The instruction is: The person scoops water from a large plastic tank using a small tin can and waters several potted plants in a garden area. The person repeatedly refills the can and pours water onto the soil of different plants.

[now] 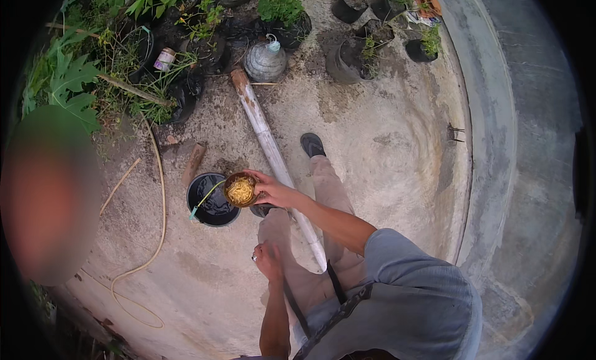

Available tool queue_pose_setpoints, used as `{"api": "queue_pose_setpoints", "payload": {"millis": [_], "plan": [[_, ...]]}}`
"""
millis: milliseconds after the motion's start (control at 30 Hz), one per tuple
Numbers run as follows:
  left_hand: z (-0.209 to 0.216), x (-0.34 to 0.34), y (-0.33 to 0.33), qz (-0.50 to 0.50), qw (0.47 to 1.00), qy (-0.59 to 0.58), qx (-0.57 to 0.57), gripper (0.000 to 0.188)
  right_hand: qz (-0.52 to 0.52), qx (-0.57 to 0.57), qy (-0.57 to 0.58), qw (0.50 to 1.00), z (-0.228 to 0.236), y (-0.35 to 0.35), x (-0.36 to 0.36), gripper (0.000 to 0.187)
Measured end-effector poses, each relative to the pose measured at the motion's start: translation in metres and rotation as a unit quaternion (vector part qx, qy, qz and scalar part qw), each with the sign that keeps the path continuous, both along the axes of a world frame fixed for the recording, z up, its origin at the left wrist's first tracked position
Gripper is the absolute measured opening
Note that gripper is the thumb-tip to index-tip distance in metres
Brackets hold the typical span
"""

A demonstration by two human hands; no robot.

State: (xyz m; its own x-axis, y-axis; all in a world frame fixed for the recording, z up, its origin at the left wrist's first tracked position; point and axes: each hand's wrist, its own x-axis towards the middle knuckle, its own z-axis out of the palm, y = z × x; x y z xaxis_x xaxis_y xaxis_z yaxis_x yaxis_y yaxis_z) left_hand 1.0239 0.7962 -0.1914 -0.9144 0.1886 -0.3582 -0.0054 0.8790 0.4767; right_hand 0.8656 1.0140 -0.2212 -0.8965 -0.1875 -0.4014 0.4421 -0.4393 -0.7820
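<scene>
My right hand grips the right side of a small brown round bowl, its thumb and fingers around the rim. Pale yellow, shredded-looking pieces fill the bowl. Beside and partly under it stands a black bucket holding dark liquid. A thin yellow-green strip with a blue-green end crosses the bucket's rim. My left hand hangs by my left knee, loosely curled, with a ring on one finger and nothing visible in it.
A long whitish pole lies on the concrete between my feet. A pale hose curves along the left, near a short wooden piece. Potted plants and a round grey jug stand ahead. A blurred person is at left.
</scene>
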Motion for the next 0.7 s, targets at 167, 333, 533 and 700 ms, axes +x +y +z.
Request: {"api": "queue_pose_setpoints", "payload": {"millis": [167, 333, 533, 700], "plan": [[0.044, -0.041, -0.004, 0.122, 0.97, -0.158, 0.138, 0.023, -0.21, -0.193, -0.142, 0.948, 0.079, 0.131, 0.007, 0.071], [0.058, -0.08, -0.041, 0.135, 0.953, -0.234, 0.136, 0.025, -0.383, -0.184, -0.122, 0.897, 0.112, 0.271, 0.035, 0.073], [0.125, -0.097, -0.008, 0.345, 0.891, -0.291, 0.056, 0.024, -0.541, -0.113, -0.171, 0.816, 0.105, 0.445, 0.045, 0.072], [0.172, -0.096, 0.105, 0.335, 0.874, -0.351, 0.025, 0.023, -0.58, -0.033, -0.209, 0.786, 0.065, 0.582, 0.032, 0.073]]}}
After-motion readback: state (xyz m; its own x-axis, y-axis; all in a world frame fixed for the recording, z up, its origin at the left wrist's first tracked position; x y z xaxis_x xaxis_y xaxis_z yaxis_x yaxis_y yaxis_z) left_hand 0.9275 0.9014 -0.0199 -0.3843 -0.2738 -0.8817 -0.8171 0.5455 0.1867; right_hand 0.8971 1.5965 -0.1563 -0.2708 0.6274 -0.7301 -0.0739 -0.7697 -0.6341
